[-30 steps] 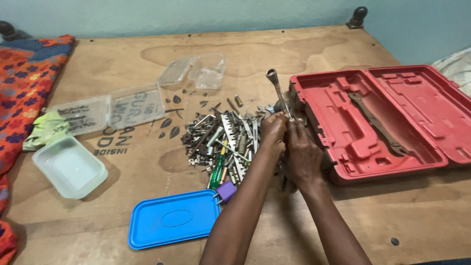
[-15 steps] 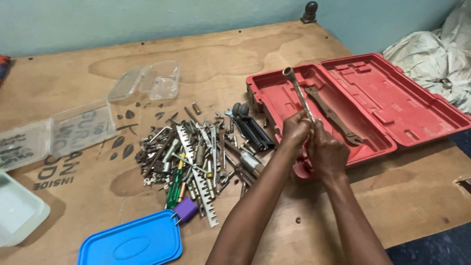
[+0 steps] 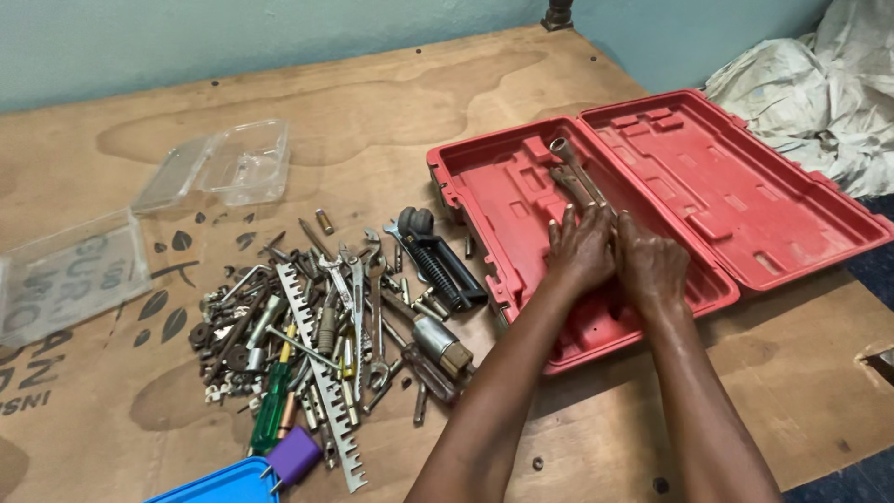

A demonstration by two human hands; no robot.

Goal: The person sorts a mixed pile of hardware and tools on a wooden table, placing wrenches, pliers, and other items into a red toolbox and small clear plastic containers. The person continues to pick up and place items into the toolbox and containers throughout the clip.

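My left hand (image 3: 579, 250) and my right hand (image 3: 649, 265) are side by side over the lower half of an open red plastic tool case (image 3: 494, 191). Together they hold the near end of a long metal wrench (image 3: 570, 163), which lies flat in the case and points away from me, its ring end free. The handle is hidden under my fingers. Left of the case a pile of loose metal tools, bits and bolts (image 3: 326, 326) is spread on the wooden table (image 3: 391, 102).
A black clamp-like tool (image 3: 438, 261) lies by the case's left wall. Clear plastic boxes (image 3: 219, 168) sit at the far left, a blue lid (image 3: 219, 484) and a purple block (image 3: 295, 456) at the near edge. Crumpled grey cloth (image 3: 819, 93) lies beyond the table's right edge.
The wrench was held upright by both hands beside the pile; it has been carried right and lowered flat into the red case. The view has shifted right.
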